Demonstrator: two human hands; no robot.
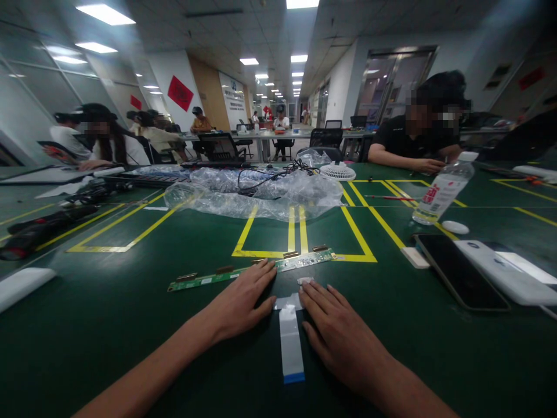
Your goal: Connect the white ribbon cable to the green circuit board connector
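Note:
A long, narrow green circuit board (304,262) lies slantwise on the table in front of me, with several brown connectors along its far edge. My left hand (243,296) rests flat, its fingertips on the middle of the board and its thumb stretched toward a white flat ribbon cable (291,348). That cable runs toward me and ends in a blue tip; its far end widens into a silvery cross-piece. My right hand (335,325) lies flat to the right, fingers extended, its fingertips touching the cross-piece's right side and partly hiding it.
Behind the board lies crumpled clear plastic wrap (261,194) with black cables. At right are a water bottle (444,188), a black phone (459,270) and a white device (509,273). A white object (26,285) is at left. A co-worker (418,128) sits across the table.

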